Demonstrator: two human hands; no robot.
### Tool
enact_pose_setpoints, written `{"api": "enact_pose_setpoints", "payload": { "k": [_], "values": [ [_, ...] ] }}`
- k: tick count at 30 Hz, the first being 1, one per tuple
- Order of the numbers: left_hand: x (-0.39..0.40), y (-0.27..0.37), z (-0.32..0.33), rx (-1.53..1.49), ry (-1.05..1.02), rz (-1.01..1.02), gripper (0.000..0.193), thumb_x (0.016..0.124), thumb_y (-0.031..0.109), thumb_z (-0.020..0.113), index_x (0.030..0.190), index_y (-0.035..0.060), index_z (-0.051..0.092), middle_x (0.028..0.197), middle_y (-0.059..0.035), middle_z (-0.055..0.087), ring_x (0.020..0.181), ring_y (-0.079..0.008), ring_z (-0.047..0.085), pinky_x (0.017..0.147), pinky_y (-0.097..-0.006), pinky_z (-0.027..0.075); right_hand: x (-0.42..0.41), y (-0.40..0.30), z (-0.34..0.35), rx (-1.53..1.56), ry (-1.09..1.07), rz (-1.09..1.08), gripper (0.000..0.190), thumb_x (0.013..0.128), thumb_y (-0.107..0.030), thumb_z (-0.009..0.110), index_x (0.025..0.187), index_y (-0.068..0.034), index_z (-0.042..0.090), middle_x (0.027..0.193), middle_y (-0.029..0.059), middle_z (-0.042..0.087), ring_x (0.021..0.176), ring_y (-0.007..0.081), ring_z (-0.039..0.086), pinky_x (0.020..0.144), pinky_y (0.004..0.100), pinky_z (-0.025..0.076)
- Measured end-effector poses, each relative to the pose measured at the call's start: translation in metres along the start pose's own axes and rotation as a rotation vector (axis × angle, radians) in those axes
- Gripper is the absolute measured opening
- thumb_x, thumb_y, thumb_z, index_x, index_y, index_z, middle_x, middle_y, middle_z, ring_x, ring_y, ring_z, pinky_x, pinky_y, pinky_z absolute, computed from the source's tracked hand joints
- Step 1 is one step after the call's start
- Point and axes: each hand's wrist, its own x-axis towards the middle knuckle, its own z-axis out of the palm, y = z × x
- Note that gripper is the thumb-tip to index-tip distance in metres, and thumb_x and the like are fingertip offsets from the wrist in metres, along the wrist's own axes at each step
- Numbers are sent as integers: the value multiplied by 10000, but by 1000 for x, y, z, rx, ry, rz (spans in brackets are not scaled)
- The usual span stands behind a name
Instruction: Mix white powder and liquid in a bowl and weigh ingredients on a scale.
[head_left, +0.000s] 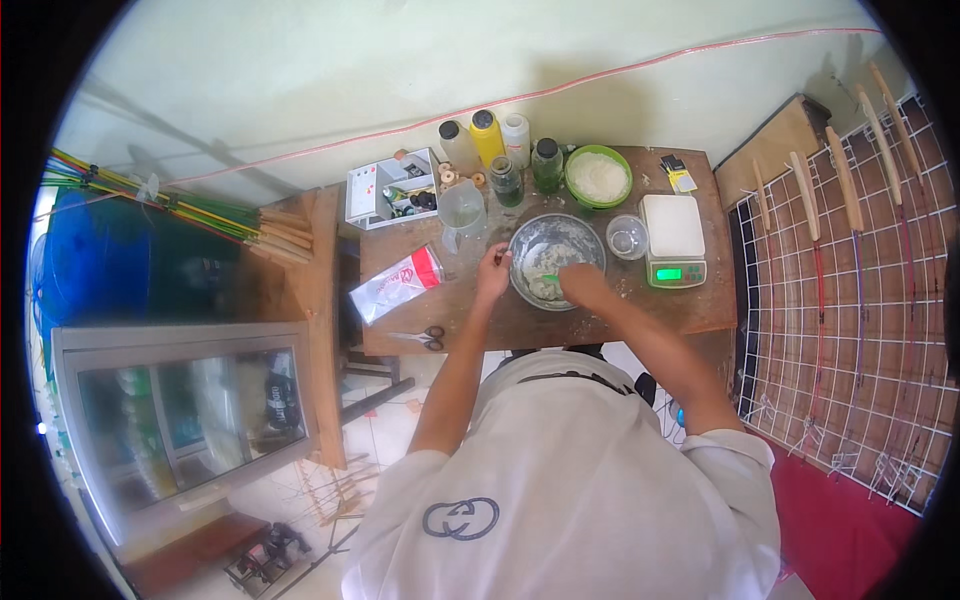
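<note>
A metal mixing bowl (598, 245) stands on the wooden table, with a pale, lumpy, dough-like mixture (546, 264) inside and white smears up its wall. My left hand (493, 271) grips the bowl's left rim. Over the right side of the bowl, my right hand (583, 285) is closed around a green utensil (551, 278), whose end reaches into the mixture. My fist hides most of that utensil, so its exact kind cannot be told. Just right of the bowl sits a clear plastic cup (627, 238), beside a white digital scale (674, 229) with a lit green display.
Behind the bowl stand a green basin of white powder (599, 178), a glass jar (506, 187) and several bottles (487, 139). Leftward are a clear measuring jug (461, 210), a divided white box (390, 191), a plastic bag (397, 285) and scissors (424, 337). A wire grid (847, 300) borders the right.
</note>
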Motion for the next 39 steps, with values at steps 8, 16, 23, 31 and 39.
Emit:
{"api": "enact_pose_setpoints", "payload": {
  "k": [8, 16, 23, 31, 39],
  "values": [
    [-2, 0, 2, -37, 8, 17, 207, 808, 116, 515, 1001, 52, 550, 774, -62, 558, 709, -138, 507, 661, -258, 411, 39, 0, 17, -34, 119, 100, 169, 716, -94, 476, 783, -29, 617, 788, 158, 605, 737, 300, 601, 618, 404, 481],
    [-2, -14, -1, 55, 27, 46, 261, 827, 194, 488, 1025, 31, 538, 796, -118, 563, 733, -183, 531, 682, -286, 419, 28, 12, 9, 123, 112, 203, 188, 691, -69, 475, 816, -12, 603, 831, 197, 588, 766, 347, 583, 650, 429, 470],
    [-46, 36, 21, 97, 63, -187, 395, 854, 307, 422, 1115, 16, 483, 937, -204, 565, 832, -295, 556, 757, -358, 414, 9, 34, -15, 195, 91, 253, 214, 683, -77, 477, 850, 2, 585, 831, 208, 585, 784, 338, 580, 668, 422, 467],
    [-36, -14, 18, 202, 122, 52, 357, 860, 226, 390, 1131, 4, 459, 1007, -211, 549, 933, -312, 537, 798, -346, 396, 35, 10, 26, 51, 100, 234, 217, 741, -74, 442, 847, -7, 619, 837, 171, 609, 800, 304, 601, 661, 388, 484],
    [-39, -5, 20, 76, 78, 34, 364, 859, 220, 393, 1124, -21, 457, 1006, -227, 540, 939, -306, 533, 803, -340, 390, 35, 1, 42, 76, 177, 270, 222, 728, -63, 434, 841, 31, 599, 914, 205, 576, 761, 328, 598, 662, 404, 478]
  ]
}}
